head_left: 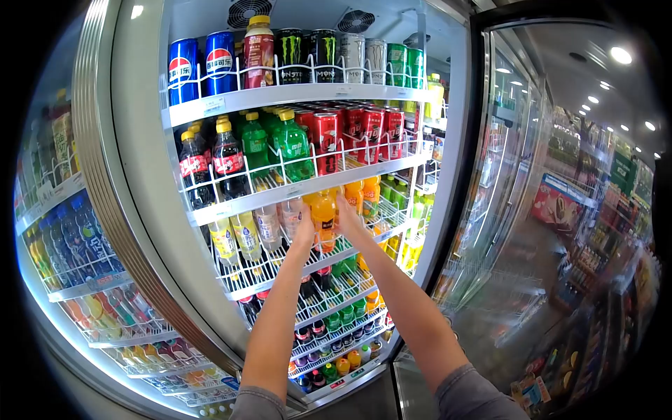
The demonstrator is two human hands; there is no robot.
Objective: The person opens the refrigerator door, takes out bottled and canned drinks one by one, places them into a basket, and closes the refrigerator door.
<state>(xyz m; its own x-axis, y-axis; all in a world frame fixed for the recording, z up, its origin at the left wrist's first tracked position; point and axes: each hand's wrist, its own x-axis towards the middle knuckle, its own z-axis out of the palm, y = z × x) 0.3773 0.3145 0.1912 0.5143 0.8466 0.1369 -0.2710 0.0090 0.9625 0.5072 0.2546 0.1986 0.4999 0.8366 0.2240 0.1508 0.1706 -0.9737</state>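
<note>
Plainly, both hands had hold of one orange bottle, the left hand closed against one side and the right hand against the other, parted only by its width. It was upright at the cooler's third shelf from the top, between clear bottles and more orange bottles.
</note>
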